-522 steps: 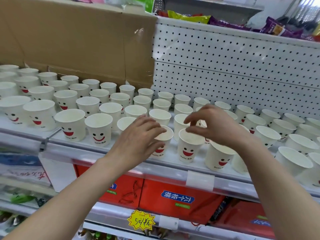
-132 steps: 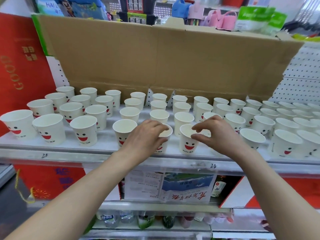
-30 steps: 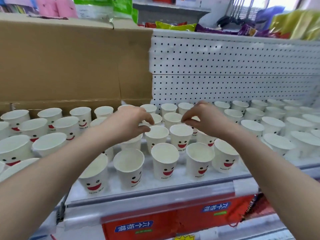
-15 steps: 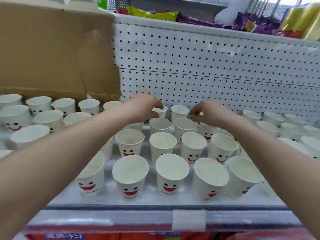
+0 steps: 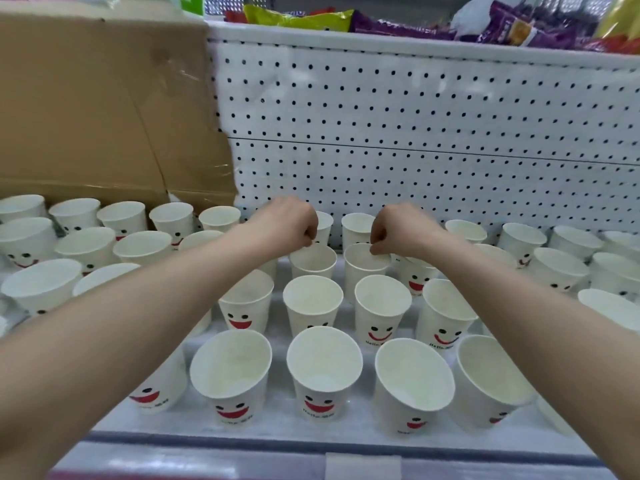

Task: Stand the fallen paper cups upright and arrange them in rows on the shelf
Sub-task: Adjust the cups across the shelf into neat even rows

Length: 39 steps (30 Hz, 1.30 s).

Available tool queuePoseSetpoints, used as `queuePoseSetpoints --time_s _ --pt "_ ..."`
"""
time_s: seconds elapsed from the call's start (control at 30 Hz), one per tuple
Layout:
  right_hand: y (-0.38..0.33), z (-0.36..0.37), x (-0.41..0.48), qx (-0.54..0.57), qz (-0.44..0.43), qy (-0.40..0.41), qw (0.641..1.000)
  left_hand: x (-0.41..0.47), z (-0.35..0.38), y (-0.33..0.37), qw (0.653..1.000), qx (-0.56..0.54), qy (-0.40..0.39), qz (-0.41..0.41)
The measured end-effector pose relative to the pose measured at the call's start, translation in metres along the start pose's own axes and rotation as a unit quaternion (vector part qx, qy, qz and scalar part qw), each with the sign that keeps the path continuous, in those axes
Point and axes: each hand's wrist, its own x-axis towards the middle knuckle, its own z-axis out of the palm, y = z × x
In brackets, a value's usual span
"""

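The shelf [image 5: 346, 441] runs across the bottom, and every cup in view on it stands mouth up; no fallen one shows. Nearest, the front row [image 5: 323, 372] sits side by side just behind the lip, smiley prints facing out, with one cup partly hidden under the left forearm. Behind it the second row [image 5: 311, 306] lines up in much the same columns, with small gaps between cups.

Further in, both hands work at the third row. The left hand [image 5: 287, 223] has its fingers curled down and seems to pinch the far rim of the left cup [image 5: 313, 263]; the contact is partly hidden. The right hand [image 5: 398, 230] is curled the same way, fingertips nipping the rim of the right cup [image 5: 365, 268]. The two cups stand just beside each other.

Beyond them the back row [image 5: 356, 226] stands near the pegboard [image 5: 415, 133], with cardboard [image 5: 104, 116] to the left.

By the look of it, the righting is done here and only straightening remains. The centre columns are nearly tidy, while the left group [image 5: 86, 247] and right group [image 5: 554, 268] look looser and probably need squaring up.
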Motion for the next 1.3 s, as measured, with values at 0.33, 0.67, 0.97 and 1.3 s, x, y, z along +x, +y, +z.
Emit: queuePoseSetpoints --time_s 0.33,0.67,0.97,1.3 --pt "0.003 0.007 0.012 -0.004 0.028 0.036 0.999 0.008 0.007 -0.001 1.0 0.013 -0.008 -0.002" --pt "0.004 -0.027 -0.037 0.059 -0.034 0.054 0.996 -0.025 -0.018 0.0 0.993 -0.07 0.039 0.083" --pt "-0.007 -0.011 -0.085 0.018 -0.038 0.009 0.999 -0.092 -0.023 0.02 0.979 -0.122 0.027 0.16" --pt "-0.013 -0.009 -0.123 0.049 -0.009 0.154 0.987 -0.168 -0.025 0.052 0.958 -0.148 0.076 0.235"
